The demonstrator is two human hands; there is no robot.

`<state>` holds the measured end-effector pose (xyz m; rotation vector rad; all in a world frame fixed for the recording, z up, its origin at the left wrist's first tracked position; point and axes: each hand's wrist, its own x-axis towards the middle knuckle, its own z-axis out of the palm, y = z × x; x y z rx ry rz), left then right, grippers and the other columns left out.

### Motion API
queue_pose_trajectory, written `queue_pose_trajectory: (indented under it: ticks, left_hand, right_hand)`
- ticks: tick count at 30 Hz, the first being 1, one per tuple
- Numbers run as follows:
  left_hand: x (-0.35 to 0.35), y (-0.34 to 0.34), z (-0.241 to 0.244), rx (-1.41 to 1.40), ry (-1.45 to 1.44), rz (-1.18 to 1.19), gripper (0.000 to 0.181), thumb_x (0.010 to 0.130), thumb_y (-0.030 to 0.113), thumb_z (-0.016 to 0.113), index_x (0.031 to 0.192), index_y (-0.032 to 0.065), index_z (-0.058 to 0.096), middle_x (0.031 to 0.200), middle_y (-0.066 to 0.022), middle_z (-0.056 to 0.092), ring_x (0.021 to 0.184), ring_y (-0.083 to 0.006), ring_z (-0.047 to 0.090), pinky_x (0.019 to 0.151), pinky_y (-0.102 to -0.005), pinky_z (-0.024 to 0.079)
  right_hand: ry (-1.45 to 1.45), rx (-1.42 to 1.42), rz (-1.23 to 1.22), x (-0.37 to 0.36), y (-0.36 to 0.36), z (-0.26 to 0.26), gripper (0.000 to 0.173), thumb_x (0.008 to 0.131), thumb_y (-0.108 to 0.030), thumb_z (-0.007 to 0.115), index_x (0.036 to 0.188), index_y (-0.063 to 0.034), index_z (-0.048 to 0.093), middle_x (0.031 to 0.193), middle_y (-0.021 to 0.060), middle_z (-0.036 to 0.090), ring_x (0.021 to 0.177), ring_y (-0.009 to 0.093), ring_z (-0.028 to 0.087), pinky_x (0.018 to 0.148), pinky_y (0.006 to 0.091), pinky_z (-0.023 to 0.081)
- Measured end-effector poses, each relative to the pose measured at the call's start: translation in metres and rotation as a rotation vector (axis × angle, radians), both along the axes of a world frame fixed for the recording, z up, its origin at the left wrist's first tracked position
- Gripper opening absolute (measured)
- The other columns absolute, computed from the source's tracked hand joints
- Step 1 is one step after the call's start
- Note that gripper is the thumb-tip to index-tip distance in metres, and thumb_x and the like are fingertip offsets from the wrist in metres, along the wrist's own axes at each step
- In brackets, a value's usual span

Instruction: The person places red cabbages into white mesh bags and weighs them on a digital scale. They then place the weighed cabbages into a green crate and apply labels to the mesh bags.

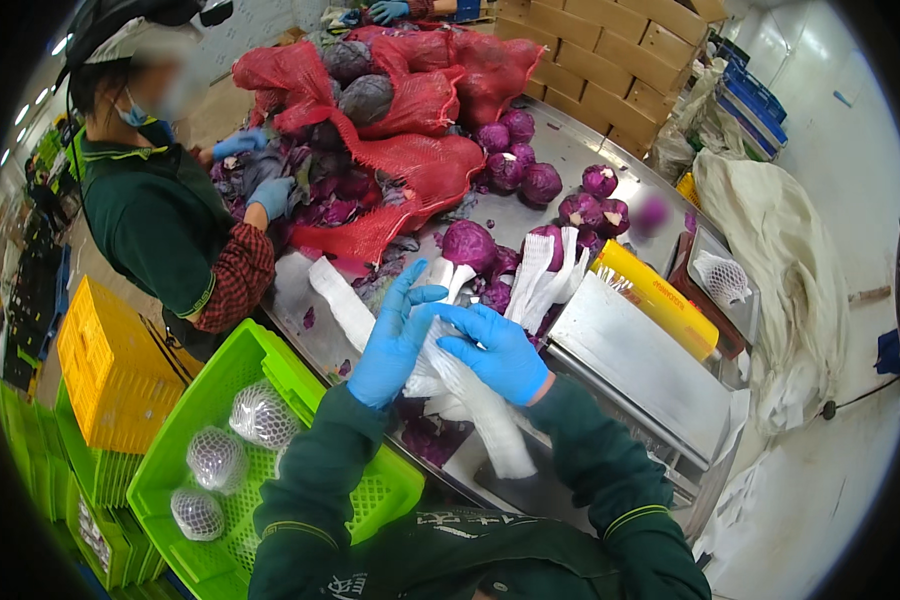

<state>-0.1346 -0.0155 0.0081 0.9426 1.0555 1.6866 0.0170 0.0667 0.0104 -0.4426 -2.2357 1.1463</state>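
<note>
My left hand [395,337], in a blue glove, is at the top end of a white foam net sleeve [476,405], its fingers raised and partly spread. The gloved right hand [495,349] pinches that same end between thumb and fingers, and the sleeve hangs down below it. More white foam sleeves lie beneath both hands and beside trimmed red cabbages [469,246] on the metal table [296,296]. Several net-wrapped cabbages [216,459] sit in a green plastic crate [270,337] at my left.
Red mesh sacks [420,176] with cabbages and loose leaves cover the far table. A co-worker [157,202] in blue gloves handles leaves at left. A metal wrapping machine [637,367] with a yellow film box [652,300] stands right, near a scale [750,300] bearing a netted cabbage.
</note>
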Motion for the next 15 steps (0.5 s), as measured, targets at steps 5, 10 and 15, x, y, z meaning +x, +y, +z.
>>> queue_pose_trajectory:
  ticks: [5, 10, 15]
  left_hand:
    - [0.011, 0.002, -0.008, -0.094, 0.028, -0.205, 0.064, 0.089, -0.003, 0.055, 0.146, 0.0100, 0.029, 0.123, -0.0072, 0.054, 0.103, -0.0123, 0.055, 0.088, -0.0247, 0.046]
    - [-0.009, 0.015, -0.030, -0.225, 0.027, -0.123, 0.039, 0.089, 0.002, 0.059, 0.127, 0.0032, 0.053, 0.104, -0.0045, 0.063, 0.085, -0.0089, 0.059, 0.075, -0.0225, 0.050]
    - [-0.017, 0.030, -0.039, -0.331, 0.037, -0.272, 0.023, 0.091, 0.013, 0.061, 0.110, 0.0001, 0.064, 0.090, -0.0014, 0.064, 0.073, -0.0072, 0.056, 0.070, -0.0204, 0.047]
  right_hand:
    - [0.139, -0.220, -0.142, 0.013, 0.014, -0.019, 0.026, 0.089, -0.007, 0.060, 0.115, -0.0070, 0.062, 0.084, 0.0093, 0.056, 0.075, 0.021, 0.057, 0.073, 0.0292, 0.047]
    - [0.200, 0.090, -0.270, 0.015, 0.035, -0.010, 0.011, 0.091, -0.003, 0.055, 0.100, -0.0015, 0.060, 0.106, 0.0107, 0.059, 0.094, 0.016, 0.057, 0.083, 0.0277, 0.045]
    - [0.295, -0.213, -0.296, 0.013, 0.036, 0.004, 0.010, 0.095, -0.010, 0.052, 0.099, -0.0011, 0.056, 0.088, 0.0057, 0.058, 0.080, 0.012, 0.052, 0.076, 0.0270, 0.044]
